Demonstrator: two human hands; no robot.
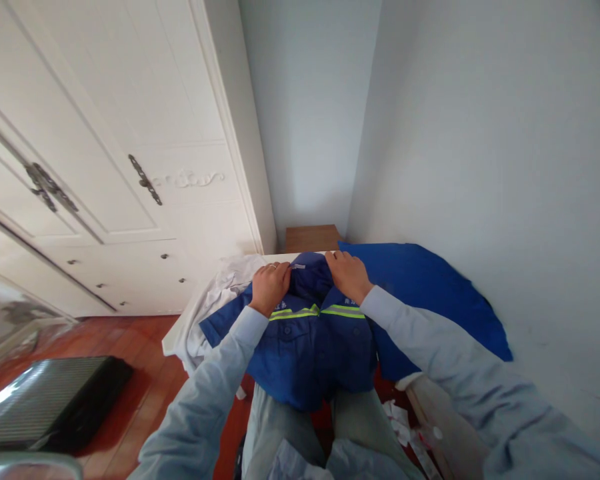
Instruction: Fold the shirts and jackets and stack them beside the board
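A navy blue work jacket (pixel 295 353) with yellow-green and silver reflective stripes lies before me, its lower part hanging over the near edge of a white table (pixel 173 340). My left hand (pixel 271 288) grips it by the collar on the left, fingers curled over the cloth. On the right side of the collar, my right hand (pixel 349 273) is closed on the fabric too. A small white label shows inside the neck between both hands. White lettering sits above the stripes, partly covered by my left hand.
Bright blue cloth (pixel 430 300) spreads on the right against the wall. Crumpled white fabric (pixel 220 293) lies on the left. A white wardrobe (pixel 105 133) stands at left, a brown wooden box (pixel 313 238) behind the table, and a dark ribbed case (pixel 55 400) on the floor.
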